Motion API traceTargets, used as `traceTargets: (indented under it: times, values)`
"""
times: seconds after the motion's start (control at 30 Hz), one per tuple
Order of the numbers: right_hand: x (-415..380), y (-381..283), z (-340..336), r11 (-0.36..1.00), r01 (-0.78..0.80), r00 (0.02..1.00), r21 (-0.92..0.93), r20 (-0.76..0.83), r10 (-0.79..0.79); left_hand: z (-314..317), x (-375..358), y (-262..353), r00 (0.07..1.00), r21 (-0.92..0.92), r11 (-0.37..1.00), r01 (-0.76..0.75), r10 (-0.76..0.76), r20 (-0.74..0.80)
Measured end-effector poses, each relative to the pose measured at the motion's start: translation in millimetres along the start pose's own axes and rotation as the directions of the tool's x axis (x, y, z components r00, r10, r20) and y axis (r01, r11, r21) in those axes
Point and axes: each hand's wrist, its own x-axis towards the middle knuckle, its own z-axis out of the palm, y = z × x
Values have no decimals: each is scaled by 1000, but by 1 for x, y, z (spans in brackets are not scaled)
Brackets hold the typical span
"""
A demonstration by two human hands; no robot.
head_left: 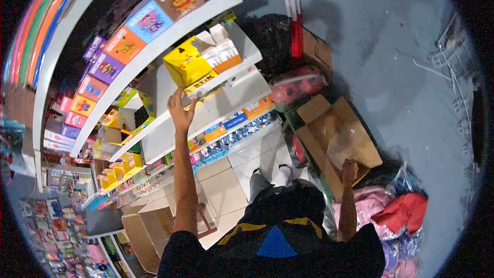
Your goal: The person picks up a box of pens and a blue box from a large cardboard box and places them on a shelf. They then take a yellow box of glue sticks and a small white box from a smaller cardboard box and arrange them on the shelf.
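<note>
My left hand is at the front edge of a white shelf, fingers and thumb apart, with nothing seen in it. Just beyond its fingertips stands a yellow display box, beside a carton holding white and orange packs. On my right, an open cardboard box has its flaps spread. My right hand is closed at the near side of this box, against a clear plastic bag that it appears to grip. The fingertips of that hand are partly hidden.
Colourful "Bricks" boxes line the upper shelf. Blue and orange packs fill a lower one. Another cardboard box stands on the floor at lower left. Red and pink bagged goods lie at right, and a red spotted bundle lies beyond the open box.
</note>
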Motion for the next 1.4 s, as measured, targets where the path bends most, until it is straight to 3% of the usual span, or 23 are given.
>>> traceTargets:
  times: [0.07, 0.17, 0.27, 0.37, 0.4, 0.5, 0.57, 0.63, 0.73, 0.83, 0.87, 0.97, 1.07, 1.17, 1.23, 1.33, 1.4]
  values:
    - [30, -25, -38, 933, -320, 943, 163, 145, 299, 0, -1, 2, 1000, -4, 1000, 6, -6, -9]
    - [87, -81, -115, 822, -458, 887, 339, 242, 394, 1, -1, -3, 1000, -24, 1000, -2, 2, -20]
    - [108, -98, -130, 696, -381, 918, 608, 158, 364, -7, 1, 5, 1000, -8, 1000, 3, -3, -5]
    - [122, -117, -126, 613, -303, 945, 730, 144, 295, -4, 0, 0, 999, 23, 1000, -16, 17, -50]
    - [128, -125, -124, 402, -179, 968, 898, 88, 234, -3, -1, -3, 999, 13, 1000, 1, 0, -32]
    - [148, -162, -116, 625, -132, 985, 770, 33, 167, 0, -1, -8, 995, -18, 997, 80, -81, -49]
    - [158, -188, -118, 673, 20, 997, 740, -66, 42, -6, 5, -4, 992, -58, 992, 109, -112, -65]
    - [169, -227, -125, 501, -82, 997, 862, 64, 53, -7, 3, -6, 986, -62, 990, 127, -133, -95]
    - [179, -283, -144, 364, -240, 971, 900, 222, 90, -12, -5, -17, 984, -67, 990, 128, -135, -119]
    - [177, -316, -132, 151, -301, 953, 942, 292, 78, -29, -17, -26, 975, -1, 988, 153, -151, -163]
    - [177, -320, -131, 214, -195, 978, 957, 207, -37, -36, -20, -29, 973, 31, 986, 163, -156, -172]
    - [170, -339, -127, 282, -451, 879, 846, 476, -21, -58, -29, -35, 956, 120, 959, 258, -235, -174]
    - [168, -355, -135, 154, -323, 910, 934, 351, -221, -68, -36, -41, 943, 213, 931, 298, -252, -220]
    - [171, -365, -145, 327, -251, 890, 911, 350, -293, -73, -35, -35, 922, 243, 902, 358, -300, -246]
    - [172, -366, -132, 350, -215, 888, 912, 331, -318, -75, -35, -28, 905, 258, 881, 396, -327, -272]
    - [166, -371, -124, 373, -117, 917, 920, 245, -315, -71, -33, -23, 942, 271, 912, 307, -250, -225]
    - [171, -381, -135, 358, -148, 904, 922, 273, -329, -68, -35, -26, 935, 307, 896, 321, -249, -251]
